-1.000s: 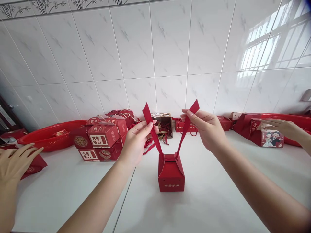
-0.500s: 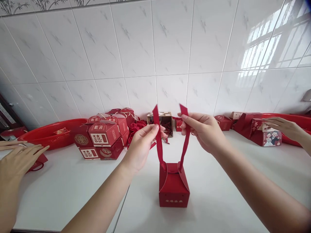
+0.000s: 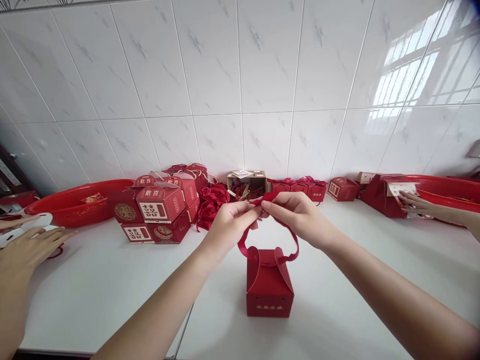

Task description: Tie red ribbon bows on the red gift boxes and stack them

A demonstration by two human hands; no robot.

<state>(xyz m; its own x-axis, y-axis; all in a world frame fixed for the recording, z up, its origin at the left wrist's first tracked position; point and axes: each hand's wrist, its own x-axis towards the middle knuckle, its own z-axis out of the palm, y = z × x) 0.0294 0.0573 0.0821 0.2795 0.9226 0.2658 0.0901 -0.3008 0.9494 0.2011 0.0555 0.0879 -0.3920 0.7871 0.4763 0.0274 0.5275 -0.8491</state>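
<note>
A small red gift box (image 3: 269, 290) stands on the white counter (image 3: 337, 310) in front of me. A red ribbon (image 3: 290, 235) runs up from both sides of its top and arches into a loop. My left hand (image 3: 228, 225) and my right hand (image 3: 296, 215) meet above the box, each pinching a ribbon end, fingertips touching where the ends come together.
A stack of finished red boxes (image 3: 159, 210) and loose ribbons (image 3: 212, 200) lie at the back left. A cardboard box (image 3: 245, 184) sits against the tiled wall. Red basins (image 3: 75, 205) stand at both ends. Another person's hand (image 3: 28, 247) rests at left, and a second one (image 3: 416, 202) at right.
My hands have come down and together, bringing the two upright ribbon ends into a loop above the box. The box sits slightly nearer in view.
</note>
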